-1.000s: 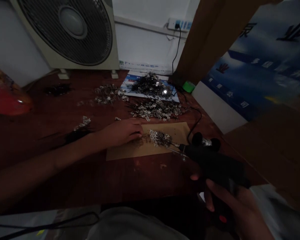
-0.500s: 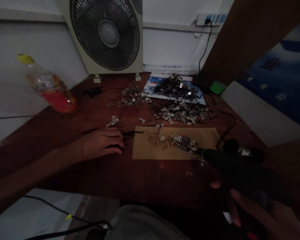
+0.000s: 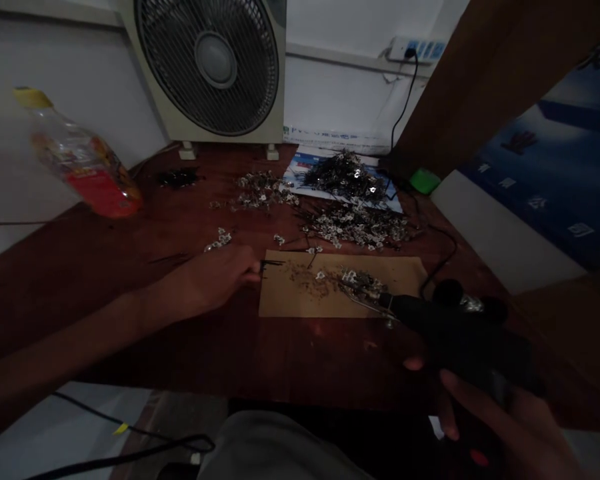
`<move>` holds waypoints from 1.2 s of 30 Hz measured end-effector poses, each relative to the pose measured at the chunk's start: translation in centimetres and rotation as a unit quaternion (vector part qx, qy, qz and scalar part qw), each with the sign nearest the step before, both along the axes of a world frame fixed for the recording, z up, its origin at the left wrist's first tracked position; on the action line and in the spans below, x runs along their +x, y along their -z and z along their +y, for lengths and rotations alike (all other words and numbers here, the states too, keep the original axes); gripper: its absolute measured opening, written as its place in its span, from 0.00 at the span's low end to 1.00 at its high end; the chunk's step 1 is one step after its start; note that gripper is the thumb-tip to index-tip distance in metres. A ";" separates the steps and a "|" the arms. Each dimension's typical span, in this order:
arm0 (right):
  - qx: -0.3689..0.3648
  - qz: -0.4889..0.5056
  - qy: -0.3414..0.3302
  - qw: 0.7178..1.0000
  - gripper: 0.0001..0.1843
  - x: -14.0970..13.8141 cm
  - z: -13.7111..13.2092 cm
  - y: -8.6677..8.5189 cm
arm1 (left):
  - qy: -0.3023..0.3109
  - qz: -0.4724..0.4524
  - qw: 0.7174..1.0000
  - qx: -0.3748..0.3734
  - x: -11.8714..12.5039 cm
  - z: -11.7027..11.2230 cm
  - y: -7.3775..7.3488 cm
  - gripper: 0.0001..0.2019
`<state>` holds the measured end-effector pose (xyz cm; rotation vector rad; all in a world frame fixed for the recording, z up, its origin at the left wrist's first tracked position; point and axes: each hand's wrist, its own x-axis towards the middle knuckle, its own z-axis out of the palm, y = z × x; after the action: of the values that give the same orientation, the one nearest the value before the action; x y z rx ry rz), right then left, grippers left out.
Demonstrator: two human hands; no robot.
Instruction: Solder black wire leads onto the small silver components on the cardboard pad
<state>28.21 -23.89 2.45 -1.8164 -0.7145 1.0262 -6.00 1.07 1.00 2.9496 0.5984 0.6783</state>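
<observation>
Silver blossom cluster [image 3: 359, 281], on kraft paper [image 3: 290, 297], right hand [image 3: 500, 417] clasping black tool [image 3: 450, 337], left hand [image 3: 210, 280] pinching dark stems [image 3: 270, 265]

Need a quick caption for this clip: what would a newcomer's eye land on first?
A large cream box fan stands at the back of a reddish-brown wooden table, with heaps of small silvery pieces strewn before it. Nearer, the right hand grips a black glue gun, its tip over a sheet of brown kraft paper, while the left hand lies at the sheet's left edge.
</observation>
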 end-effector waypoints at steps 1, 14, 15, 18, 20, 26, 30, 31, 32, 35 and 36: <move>0.008 0.007 0.006 1.000 0.32 0.0 0.0 0.0 | -0.008 0.003 1.000 -0.003 1.3 -0.2 0.0 0.10; -0.011 -0.012 0.041 0.999 0.32 -0.9 0.1 -1.2 | 0.021 0.023 0.998 0.061 9.1 1.1 3.9 0.06; -0.008 -0.013 0.036 0.999 0.31 -0.8 0.1 -1.1 | 0.016 0.021 0.997 0.072 9.0 1.1 3.8 0.07; -0.009 -0.035 0.029 0.999 0.32 -0.8 0.5 -1.0 | -0.011 0.003 0.995 0.101 8.8 1.0 3.1 0.10; -0.014 -0.055 0.020 0.998 0.32 -1.1 1.0 -1.2 | -0.026 -0.008 0.993 0.112 8.7 0.9 2.8 0.11; -0.010 -0.068 -0.010 0.998 0.32 -1.7 2.4 -1.5 | -0.010 -0.022 0.997 0.080 8.8 1.1 2.9 0.12; -0.011 -0.055 -0.070 0.996 0.29 -0.2 2.1 -0.3 | -0.011 -0.026 0.998 0.058 9.7 1.7 3.4 0.10; -0.009 -0.059 -0.073 0.996 0.28 0.0 2.0 -0.1 | -0.004 -0.024 0.998 0.058 9.8 1.8 3.5 0.10; -0.009 -0.068 -0.070 0.995 0.27 0.2 2.0 0.0 | 0.003 -0.022 0.998 0.058 9.9 1.9 3.5 0.10; -0.014 -0.064 -0.017 0.998 0.28 0.0 1.9 -0.2 | 0.017 -0.024 0.998 0.063 9.8 1.9 3.6 0.10; -0.016 -0.059 -0.008 0.998 0.28 -0.1 2.0 -0.3 | 0.022 -0.026 0.998 0.061 9.7 1.8 3.6 0.10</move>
<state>28.11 -21.93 2.77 -1.9148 -0.7881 0.9524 3.70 2.88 -2.63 3.0352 0.5023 0.8137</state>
